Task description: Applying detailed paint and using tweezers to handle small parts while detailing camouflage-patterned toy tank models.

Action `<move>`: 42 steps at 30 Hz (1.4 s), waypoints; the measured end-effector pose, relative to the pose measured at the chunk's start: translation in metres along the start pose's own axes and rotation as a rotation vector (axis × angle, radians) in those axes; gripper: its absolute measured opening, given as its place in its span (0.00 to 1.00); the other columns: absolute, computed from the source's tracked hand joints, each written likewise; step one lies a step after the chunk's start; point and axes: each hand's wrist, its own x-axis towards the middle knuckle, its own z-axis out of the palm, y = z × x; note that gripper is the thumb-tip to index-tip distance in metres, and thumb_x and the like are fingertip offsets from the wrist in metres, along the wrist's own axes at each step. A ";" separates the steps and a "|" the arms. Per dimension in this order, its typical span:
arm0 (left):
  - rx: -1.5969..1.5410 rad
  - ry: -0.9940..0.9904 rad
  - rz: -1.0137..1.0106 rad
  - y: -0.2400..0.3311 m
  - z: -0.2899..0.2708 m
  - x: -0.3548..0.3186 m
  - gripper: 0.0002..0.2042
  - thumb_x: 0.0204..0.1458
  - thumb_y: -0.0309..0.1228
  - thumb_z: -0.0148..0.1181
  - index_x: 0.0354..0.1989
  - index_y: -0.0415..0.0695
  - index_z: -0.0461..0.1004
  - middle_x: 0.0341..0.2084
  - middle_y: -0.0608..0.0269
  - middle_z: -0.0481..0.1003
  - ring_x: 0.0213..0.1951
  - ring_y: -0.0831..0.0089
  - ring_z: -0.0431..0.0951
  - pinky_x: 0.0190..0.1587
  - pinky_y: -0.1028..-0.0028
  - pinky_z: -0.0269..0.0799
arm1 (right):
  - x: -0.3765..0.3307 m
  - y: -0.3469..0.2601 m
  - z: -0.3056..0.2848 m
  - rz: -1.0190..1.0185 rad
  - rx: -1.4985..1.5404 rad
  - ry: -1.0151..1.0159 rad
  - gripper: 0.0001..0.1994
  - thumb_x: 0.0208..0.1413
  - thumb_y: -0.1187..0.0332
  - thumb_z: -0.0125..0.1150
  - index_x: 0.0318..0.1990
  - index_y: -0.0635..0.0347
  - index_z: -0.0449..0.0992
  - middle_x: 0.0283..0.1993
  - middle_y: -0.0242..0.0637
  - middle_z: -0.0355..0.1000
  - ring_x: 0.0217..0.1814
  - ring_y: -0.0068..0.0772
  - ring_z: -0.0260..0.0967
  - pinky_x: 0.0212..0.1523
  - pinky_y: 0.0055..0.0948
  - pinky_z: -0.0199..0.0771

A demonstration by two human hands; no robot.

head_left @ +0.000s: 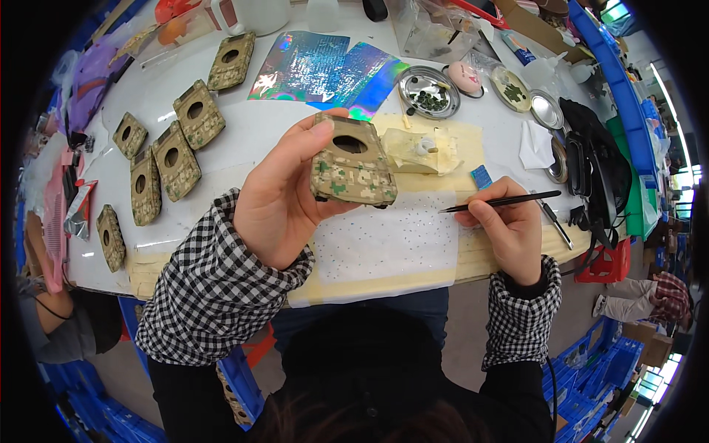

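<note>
My left hand grips a camouflage-painted toy tank hull with a round hole in its top, held above the table. Its thumb lies on the hull's upper edge. In my right hand is a thin black fine-tipped brush, its tip pointing left, apart from the hull. Beneath them a white sheet dotted with tiny dark specks lies at the table's front edge. Several more camouflage hulls stand on the left side of the table.
Shiny holographic sheets lie at the back. Behind the white sheet is a taped block. A round metal tin holds dark green bits, with a pink rounded object beside it. At right are a crumpled tissue and a black bag.
</note>
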 end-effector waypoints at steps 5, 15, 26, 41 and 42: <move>0.010 -0.003 0.000 0.000 0.000 0.000 0.22 0.59 0.38 0.40 0.58 0.37 0.58 0.52 0.38 0.65 0.52 0.60 0.72 0.50 0.62 0.75 | 0.000 0.000 0.000 0.002 0.006 -0.004 0.03 0.56 0.78 0.56 0.35 0.70 0.69 0.32 0.38 0.72 0.35 0.24 0.73 0.39 0.20 0.75; -0.003 -0.008 0.002 0.000 0.000 0.000 0.22 0.59 0.38 0.40 0.58 0.37 0.57 0.53 0.38 0.64 0.52 0.59 0.71 0.50 0.62 0.75 | 0.000 -0.002 0.000 -0.004 -0.008 -0.008 0.03 0.55 0.78 0.55 0.34 0.70 0.69 0.32 0.38 0.72 0.34 0.23 0.73 0.39 0.20 0.76; 0.011 -0.004 0.010 0.000 0.000 -0.001 0.22 0.59 0.38 0.40 0.57 0.37 0.58 0.52 0.38 0.65 0.52 0.59 0.72 0.50 0.62 0.75 | 0.000 -0.011 0.002 -0.080 -0.003 0.088 0.05 0.57 0.75 0.56 0.34 0.68 0.69 0.29 0.38 0.73 0.31 0.25 0.74 0.36 0.21 0.75; -0.001 0.009 -0.011 0.001 0.001 -0.003 0.20 0.59 0.39 0.40 0.55 0.39 0.62 0.49 0.48 0.70 0.48 0.62 0.74 0.49 0.63 0.74 | 0.034 -0.067 0.067 -0.451 0.084 -0.106 0.08 0.59 0.71 0.53 0.36 0.67 0.63 0.33 0.45 0.71 0.33 0.36 0.77 0.31 0.26 0.79; -0.006 0.014 -0.016 0.002 0.002 -0.003 0.20 0.59 0.39 0.40 0.55 0.39 0.62 0.48 0.49 0.71 0.48 0.62 0.74 0.50 0.63 0.73 | 0.036 -0.066 0.068 -0.460 0.076 -0.103 0.09 0.59 0.70 0.52 0.35 0.68 0.63 0.33 0.45 0.71 0.34 0.37 0.77 0.32 0.26 0.79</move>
